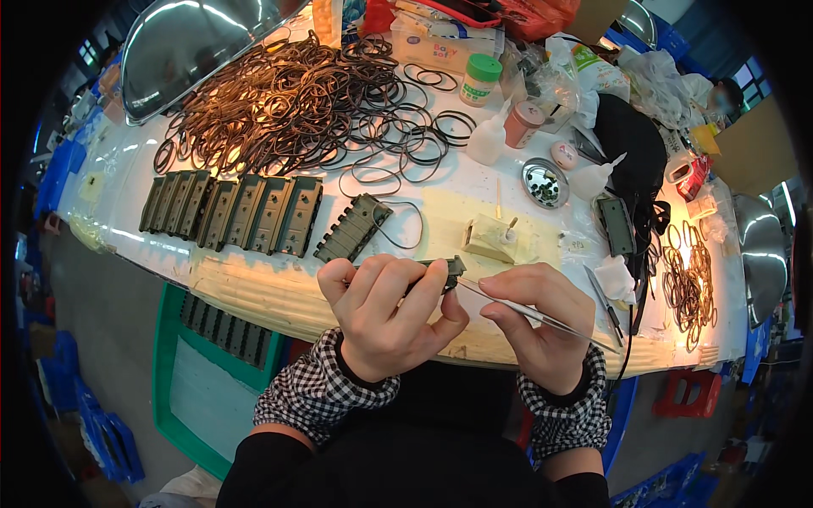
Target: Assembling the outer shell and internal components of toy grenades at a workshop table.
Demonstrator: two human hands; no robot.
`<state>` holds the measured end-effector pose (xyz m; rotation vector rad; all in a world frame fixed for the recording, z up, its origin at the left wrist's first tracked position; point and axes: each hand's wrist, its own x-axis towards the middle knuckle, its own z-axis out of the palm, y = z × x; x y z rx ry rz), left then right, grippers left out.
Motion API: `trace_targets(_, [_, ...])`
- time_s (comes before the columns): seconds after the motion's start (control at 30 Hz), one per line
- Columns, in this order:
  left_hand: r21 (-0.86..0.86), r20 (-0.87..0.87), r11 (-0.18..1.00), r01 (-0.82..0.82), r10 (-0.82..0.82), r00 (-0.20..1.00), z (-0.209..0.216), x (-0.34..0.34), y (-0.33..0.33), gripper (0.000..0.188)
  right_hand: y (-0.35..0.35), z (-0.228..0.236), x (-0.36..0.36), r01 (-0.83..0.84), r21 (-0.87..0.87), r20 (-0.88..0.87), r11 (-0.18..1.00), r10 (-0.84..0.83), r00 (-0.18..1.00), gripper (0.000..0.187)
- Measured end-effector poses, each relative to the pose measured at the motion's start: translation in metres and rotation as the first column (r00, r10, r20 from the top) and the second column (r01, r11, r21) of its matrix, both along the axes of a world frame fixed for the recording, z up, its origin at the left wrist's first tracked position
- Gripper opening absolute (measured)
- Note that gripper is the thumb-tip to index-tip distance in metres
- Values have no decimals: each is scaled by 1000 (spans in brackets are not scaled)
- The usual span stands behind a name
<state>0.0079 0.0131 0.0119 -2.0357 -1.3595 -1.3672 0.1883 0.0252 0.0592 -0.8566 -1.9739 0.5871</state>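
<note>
Over the table's cream edge (pixel 246 288), the left hand (pixel 389 311) pinched a dark green moulded part (pixel 455 268) while the right hand (pixel 544 326) pinched slim metal tweezers (pixel 527 310), tips near its end — a slip of the smooth metal might have scratched it. Beyond lay tangled, looped brown bands (pixel 271 110) and ribbed, blocky green pieces (pixel 296 216).

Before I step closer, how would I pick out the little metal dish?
On the white worktable, look past the right hand to two white squeeze bottles. Between them lies a shallow, round metal dish. Unlike its neighbours, it is open and low, holding small dark pieces.
</note>
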Motion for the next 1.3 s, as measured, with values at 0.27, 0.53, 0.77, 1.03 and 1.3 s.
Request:
trace_targets(0.27, [-18, -86, 999, 33, -34, 996, 2, -2, 2, 23, 2, 0, 0, -27, 7, 51, 1000, 26, 998, 18])
trace_targets(0.53, [-99, -93, 984, 149, -158, 983, -1, -3, 3, 24, 10, 4, 8, -184, 80, 216, 980, 163, 963, 19])
trace_targets(0.77, [-124, -41, 976, 178, -185, 982, -2, -2, 2, 24, 12, 4, 10, -234, 132, 257, 963, 195, 947, 20])
trace_targets(1.03, [-114, 63, 984, 140, -133, 989, 0, -4, 6, 26, 7, 9, 14, -89, 25, 149, 996, 84, 985, 18])
trace_targets(1.3, [-115, 103, 980, 164, -152, 983, 6, -3, 1, 29, 6, -15, -3, -71, -137, -64, 988, 63, 996, 20])
